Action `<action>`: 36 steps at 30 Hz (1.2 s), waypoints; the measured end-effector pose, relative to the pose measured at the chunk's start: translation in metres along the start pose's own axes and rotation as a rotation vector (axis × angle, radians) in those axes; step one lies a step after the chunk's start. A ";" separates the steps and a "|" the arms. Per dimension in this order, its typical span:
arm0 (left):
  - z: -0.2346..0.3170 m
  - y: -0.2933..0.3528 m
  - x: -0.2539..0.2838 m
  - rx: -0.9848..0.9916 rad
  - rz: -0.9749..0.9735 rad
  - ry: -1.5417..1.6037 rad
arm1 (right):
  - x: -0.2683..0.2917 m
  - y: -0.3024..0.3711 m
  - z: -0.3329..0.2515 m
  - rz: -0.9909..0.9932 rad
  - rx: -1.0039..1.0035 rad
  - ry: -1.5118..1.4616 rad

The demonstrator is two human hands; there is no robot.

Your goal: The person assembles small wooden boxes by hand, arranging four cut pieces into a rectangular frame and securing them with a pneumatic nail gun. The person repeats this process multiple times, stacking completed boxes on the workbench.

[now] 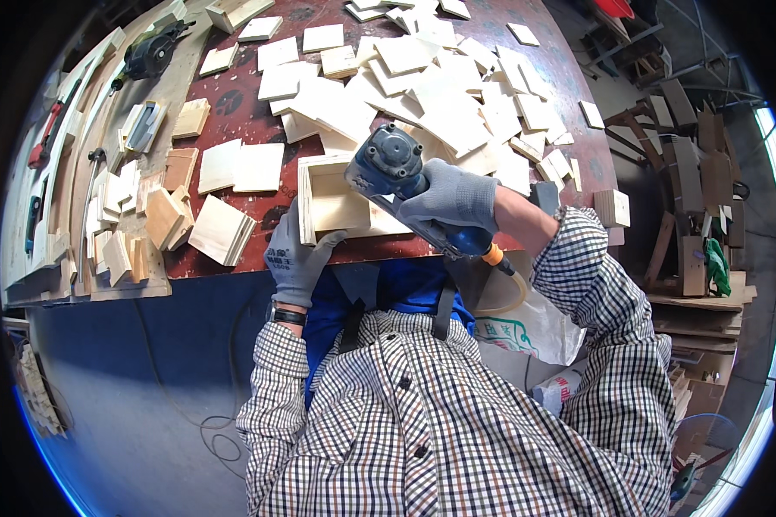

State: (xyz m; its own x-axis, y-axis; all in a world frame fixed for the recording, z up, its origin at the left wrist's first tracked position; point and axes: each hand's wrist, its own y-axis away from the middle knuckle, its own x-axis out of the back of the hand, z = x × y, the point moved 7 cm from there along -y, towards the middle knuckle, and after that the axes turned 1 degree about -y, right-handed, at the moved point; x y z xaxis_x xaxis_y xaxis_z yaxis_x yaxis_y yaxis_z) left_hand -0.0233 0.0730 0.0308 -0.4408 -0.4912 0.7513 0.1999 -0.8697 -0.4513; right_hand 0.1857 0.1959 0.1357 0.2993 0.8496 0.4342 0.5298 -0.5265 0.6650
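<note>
A small open box of pale wood sits at the table's front edge. My gloved left hand grips its near left corner, with the thumb along the front wall and the fingers by the left side. In my gloved right hand is a dark blue air nail gun, held by its handle over the box's right part. A yellowish air hose runs from the orange fitting at the handle's end. The gun hides much of the box's right side, and I cannot tell whether its nose touches the wood.
The red table carries a large heap of pale wooden squares. Small stacks of squares lie left of the box. A power tool rests at the far left. Wood scraps are piled at the right.
</note>
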 end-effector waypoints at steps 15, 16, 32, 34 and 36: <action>-0.008 0.004 -0.005 0.053 0.014 0.039 | 0.000 -0.006 0.006 0.062 0.026 -0.054; -0.008 0.004 -0.005 0.059 0.007 0.035 | -0.001 -0.006 0.007 0.057 0.024 -0.053; -0.006 0.004 -0.005 0.025 0.066 0.026 | -0.002 -0.003 0.006 0.030 -0.059 -0.118; -0.007 0.004 -0.006 0.043 0.039 0.048 | -0.002 -0.005 0.009 0.020 -0.052 -0.122; -0.007 0.004 -0.007 0.056 0.024 0.063 | -0.001 -0.005 0.009 0.022 -0.046 -0.115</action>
State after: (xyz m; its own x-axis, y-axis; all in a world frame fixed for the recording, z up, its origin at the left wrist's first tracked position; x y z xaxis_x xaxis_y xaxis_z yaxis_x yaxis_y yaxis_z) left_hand -0.0260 0.0733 0.0206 -0.4892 -0.5095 0.7079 0.2587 -0.8599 -0.4401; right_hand 0.1899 0.1979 0.1264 0.4014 0.8342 0.3781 0.4860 -0.5439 0.6841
